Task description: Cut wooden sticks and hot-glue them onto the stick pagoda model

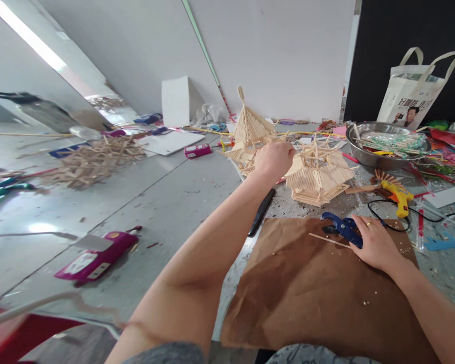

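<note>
The brown paper lies nearest on the desk, its near edge partly covered by the person's clothing. Toward its far right part, the right grip is clasped over the handles of the blue cutters, whose open end points left. A thin stick lies on the paper beside the cutters, its right end reaching the fingers; whether they pinch it I cannot tell. At the paper's far left corner is a black knife handle, partly covered by the left forearm. Just past the far right corner sits a yellow glue gun. Beyond the paper's far edge stands the low stick house; the left grip is curled at its left side, fingertips hidden, so I cannot tell whether it holds anything. Farther beyond the paper, the pointed stick house is partly masked by that grip.
</note>
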Motion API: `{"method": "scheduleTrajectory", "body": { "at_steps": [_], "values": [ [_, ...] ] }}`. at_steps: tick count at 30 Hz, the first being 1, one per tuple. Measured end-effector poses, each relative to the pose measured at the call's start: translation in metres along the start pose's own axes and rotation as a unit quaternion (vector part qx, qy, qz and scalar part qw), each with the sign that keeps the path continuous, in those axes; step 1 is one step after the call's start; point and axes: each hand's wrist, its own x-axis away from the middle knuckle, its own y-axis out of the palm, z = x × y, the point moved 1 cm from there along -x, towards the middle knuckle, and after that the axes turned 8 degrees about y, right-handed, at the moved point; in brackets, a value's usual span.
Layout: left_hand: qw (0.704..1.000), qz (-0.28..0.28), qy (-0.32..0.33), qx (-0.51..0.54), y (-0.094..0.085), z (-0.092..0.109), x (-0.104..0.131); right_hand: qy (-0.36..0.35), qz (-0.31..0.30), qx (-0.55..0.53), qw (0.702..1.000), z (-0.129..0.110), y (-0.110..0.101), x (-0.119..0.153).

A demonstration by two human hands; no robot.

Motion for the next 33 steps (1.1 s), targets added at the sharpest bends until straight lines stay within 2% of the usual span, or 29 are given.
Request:
{"method": "scheduleTrajectory", "body": {
  "at_steps": [3, 6, 9, 10, 11, 12, 14, 16, 19, 21, 25, 33],
  "values": [
    [1.0, 0.005, -0.003, 0.006, -0.001, -0.001, 0.001, 0.0, 0.0, 0.0, 1.0, 0.0, -0.001, 0.0],
    [0.999, 0.038, -0.021, 0.017, -0.001, -0.011, 0.004, 0.002, -0.01, -0.003, 1.0, -0.001, -0.001, -0.001],
    [0.983, 0.123, -0.085, 0.103, 0.003, -0.031, 0.007, 0.004, -0.015, -0.004, 1.0, -0.001, -0.002, -0.001],
    [0.961, 0.175, -0.124, 0.173, 0.005, -0.039, 0.008, 0.005, -0.014, -0.003, 1.0, -0.001, -0.002, -0.001],
    [0.923, 0.225, -0.173, 0.261, 0.007, -0.047, 0.01, 0.005, -0.014, -0.002, 1.0, -0.001, -0.002, -0.001],
    [0.868, 0.266, -0.226, 0.353, 0.01, -0.054, 0.012, 0.005, -0.014, -0.001, 1.0, 0.0, -0.002, -0.001],
    [0.752, 0.314, -0.303, 0.495, 0.017, -0.065, 0.017, 0.004, -0.015, 0.0, 1.0, 0.0, -0.001, -0.001],
    [0.657, 0.345, -0.359, 0.566, 0.024, -0.072, 0.021, 0.003, -0.014, -0.001, 1.0, 0.001, -0.001, -0.001],
    [0.55, 0.361, -0.437, 0.614, 0.036, -0.081, 0.022, 0.001, -0.01, 0.001, 1.0, 0.002, 0.0, -0.001],
    [0.499, 0.344, -0.466, 0.645, 0.044, -0.086, 0.018, -0.003, -0.009, 0.003, 1.0, 0.003, 0.001, -0.001],
    [0.467, 0.302, -0.478, 0.68, 0.058, -0.1, 0.005, -0.011, -0.003, 0.0, 1.0, 0.004, 0.003, -0.001],
    [0.453, 0.269, -0.465, 0.712, 0.067, -0.122, -0.006, -0.011, -0.01, 0.006, 1.0, 0.003, 0.001, -0.001]
  ]
}}
